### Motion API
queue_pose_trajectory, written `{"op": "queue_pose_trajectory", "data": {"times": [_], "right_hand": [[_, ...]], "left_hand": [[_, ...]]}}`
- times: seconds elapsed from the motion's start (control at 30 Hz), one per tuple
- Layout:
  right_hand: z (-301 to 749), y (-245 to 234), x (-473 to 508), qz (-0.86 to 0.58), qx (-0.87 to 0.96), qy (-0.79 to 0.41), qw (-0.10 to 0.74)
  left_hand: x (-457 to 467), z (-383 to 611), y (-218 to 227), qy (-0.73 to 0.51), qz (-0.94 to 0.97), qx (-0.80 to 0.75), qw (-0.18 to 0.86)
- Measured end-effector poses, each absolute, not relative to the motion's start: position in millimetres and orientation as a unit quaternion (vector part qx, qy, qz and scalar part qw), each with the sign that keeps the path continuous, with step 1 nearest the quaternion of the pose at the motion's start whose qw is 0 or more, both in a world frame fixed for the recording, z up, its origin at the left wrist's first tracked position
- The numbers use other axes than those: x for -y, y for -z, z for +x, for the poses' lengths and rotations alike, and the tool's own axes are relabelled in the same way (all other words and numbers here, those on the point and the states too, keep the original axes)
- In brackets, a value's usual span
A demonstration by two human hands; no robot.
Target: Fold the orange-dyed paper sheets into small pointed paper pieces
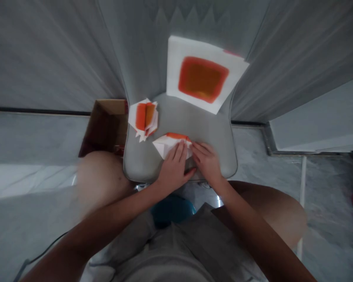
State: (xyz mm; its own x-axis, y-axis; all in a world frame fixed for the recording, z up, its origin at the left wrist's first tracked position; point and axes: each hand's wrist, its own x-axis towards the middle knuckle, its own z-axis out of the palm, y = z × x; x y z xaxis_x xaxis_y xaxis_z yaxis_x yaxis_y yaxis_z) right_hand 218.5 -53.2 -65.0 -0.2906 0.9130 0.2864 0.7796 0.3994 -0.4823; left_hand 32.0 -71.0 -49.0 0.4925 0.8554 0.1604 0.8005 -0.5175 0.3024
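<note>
A white and orange folded paper (164, 146) lies near the front of a grey chair seat (223, 145). My left hand (173, 166) rests on it with fingers stretched out flat, pressing its middle. The fingers of my right hand (207, 161) are closed together on the paper's right end, which they partly hide. To the left sits a stack of folded paper pieces (141, 117), white with orange faces and pointed ends. Behind, leaning toward the backrest, is a white square sheet or stack (204, 78) with an orange square in its centre.
An open cardboard box (106, 125) stands on the floor left of the chair. Below the seat's front edge is a teal round object (173, 209). My knees flank the seat. A dark cable (47, 248) runs along the floor at lower left.
</note>
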Motion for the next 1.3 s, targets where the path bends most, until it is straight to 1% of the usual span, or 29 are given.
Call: {"op": "queue_pose_trajectory", "data": {"times": [0.23, 0.47, 0.53, 0.63, 0.7, 0.77, 1.03, 1.13, 1.3], "right_hand": [[219.6, 64.0, 54.1, -0.523, 0.804, -0.130, 0.252], [220.2, 61.8, 56.0, -0.525, 0.798, -0.145, 0.257], [221.7, 60.0, 56.6, -0.524, 0.791, -0.160, 0.273], [223.8, 58.6, 53.9, -0.532, 0.760, -0.186, 0.324], [224.2, 59.0, 49.0, -0.563, 0.719, -0.198, 0.357], [224.1, 60.2, 41.9, -0.595, 0.681, -0.212, 0.371], [231.4, 57.3, 18.6, -0.590, 0.699, -0.251, 0.317], [236.1, 55.2, 15.4, -0.571, 0.705, -0.280, 0.314], [238.9, 55.6, 13.2, -0.569, 0.712, -0.274, 0.308]], "left_hand": [[62.1, 24.8, 44.0, -0.107, 0.888, -0.442, 0.072], [63.0, 25.8, 46.2, -0.104, 0.887, -0.444, 0.073], [63.8, 26.2, 46.8, -0.108, 0.887, -0.443, 0.069], [65.1, 26.7, 47.8, -0.113, 0.887, -0.443, 0.063], [66.3, 27.2, 48.3, -0.115, 0.885, -0.447, 0.060], [67.9, 28.0, 48.2, -0.119, 0.883, -0.451, 0.058], [73.2, 31.3, 46.9, -0.116, 0.868, -0.479, 0.065], [72.3, 30.7, 47.1, -0.128, 0.873, -0.466, 0.064], [71.7, 29.9, 47.4, -0.134, 0.876, -0.460, 0.056]]}}
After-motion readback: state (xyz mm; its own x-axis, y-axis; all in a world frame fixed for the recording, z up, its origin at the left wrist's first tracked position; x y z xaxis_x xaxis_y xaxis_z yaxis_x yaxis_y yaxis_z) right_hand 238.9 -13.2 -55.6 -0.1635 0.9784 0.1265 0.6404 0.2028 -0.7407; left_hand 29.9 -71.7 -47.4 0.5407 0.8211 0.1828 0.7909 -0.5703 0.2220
